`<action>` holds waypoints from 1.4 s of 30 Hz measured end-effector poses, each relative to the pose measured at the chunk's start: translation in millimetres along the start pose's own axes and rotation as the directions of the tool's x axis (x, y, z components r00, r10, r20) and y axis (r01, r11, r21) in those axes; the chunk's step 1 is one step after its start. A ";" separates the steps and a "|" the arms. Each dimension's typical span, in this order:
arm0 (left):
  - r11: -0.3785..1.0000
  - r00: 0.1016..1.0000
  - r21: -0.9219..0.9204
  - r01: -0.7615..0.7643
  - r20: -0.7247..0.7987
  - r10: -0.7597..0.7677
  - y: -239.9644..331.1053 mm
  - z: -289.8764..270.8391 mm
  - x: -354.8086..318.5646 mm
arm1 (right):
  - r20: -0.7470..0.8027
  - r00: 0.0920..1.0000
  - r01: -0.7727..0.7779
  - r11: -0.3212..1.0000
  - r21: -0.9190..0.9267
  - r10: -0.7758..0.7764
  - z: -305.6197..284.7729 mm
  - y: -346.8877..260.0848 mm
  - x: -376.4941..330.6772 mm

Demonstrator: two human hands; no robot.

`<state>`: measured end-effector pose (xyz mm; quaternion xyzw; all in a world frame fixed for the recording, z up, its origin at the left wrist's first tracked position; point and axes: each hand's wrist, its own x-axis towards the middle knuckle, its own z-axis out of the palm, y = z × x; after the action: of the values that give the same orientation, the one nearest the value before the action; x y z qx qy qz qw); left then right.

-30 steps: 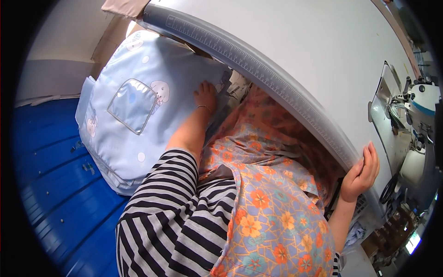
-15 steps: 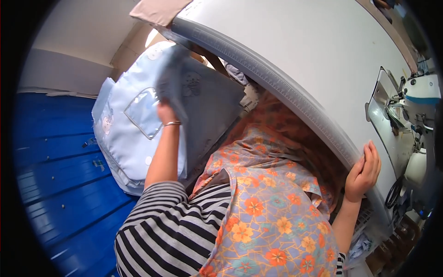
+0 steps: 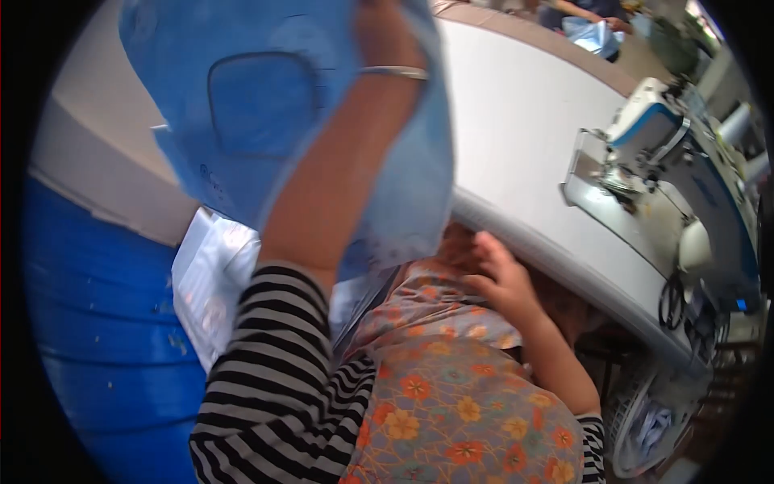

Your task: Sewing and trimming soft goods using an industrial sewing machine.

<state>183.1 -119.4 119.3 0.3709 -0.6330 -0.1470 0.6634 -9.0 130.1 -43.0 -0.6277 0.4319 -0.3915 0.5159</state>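
Observation:
A light blue fabric piece (image 3: 181,89) with a dark-outlined rounded square and small printed figures hangs raised in front of me on the left. My left hand (image 3: 387,36) is closed on it near its upper right part, the fingers partly cut off by the picture's top edge. Below it, more pale blue fabric (image 3: 211,278) lies beside my left arm, largely covered by the raised piece and my sleeve. My right hand (image 3: 504,282) holds nothing; its fingers are apart, slightly blurred, over my flowered apron (image 3: 451,403) near the table edge.
A white worktable (image 3: 516,105) with a grey rounded edge runs along the right. On it stands a white and blue sewing machine (image 3: 685,153). A white basket (image 3: 625,427) with cloth sits below. Blue ridged surface (image 3: 89,315) at left. Another person (image 3: 592,12) handles blue cloth far off.
My left hand has lifted the fabric piece up and toward the table from the pile. My right hand has left the table edge and moved left, in front of the apron. The view has shifted.

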 end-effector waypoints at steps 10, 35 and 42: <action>0.803 0.402 0.434 -0.409 0.875 -0.269 -47.7 167.6 -97.8 | -0.208 0.850 -0.249 0.717 0.651 0.484 16.6 2.5 -3.0; 0.896 0.403 0.039 -0.443 0.901 0.160 -72.8 148.6 -110.4 | -0.524 -0.435 -0.800 -0.581 -0.150 0.733 -53.7 -42.9 -523.4; 0.884 0.396 0.025 -0.467 0.900 0.184 -88.4 147.1 -103.1 | -0.745 -0.238 -0.751 -0.605 -0.266 0.623 -40.2 -1.7 -579.4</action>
<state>51.8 -156.1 -27.3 0.1967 -0.9553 -0.0933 0.1998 -232.0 666.0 -61.4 -0.1325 0.8890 0.3740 0.2285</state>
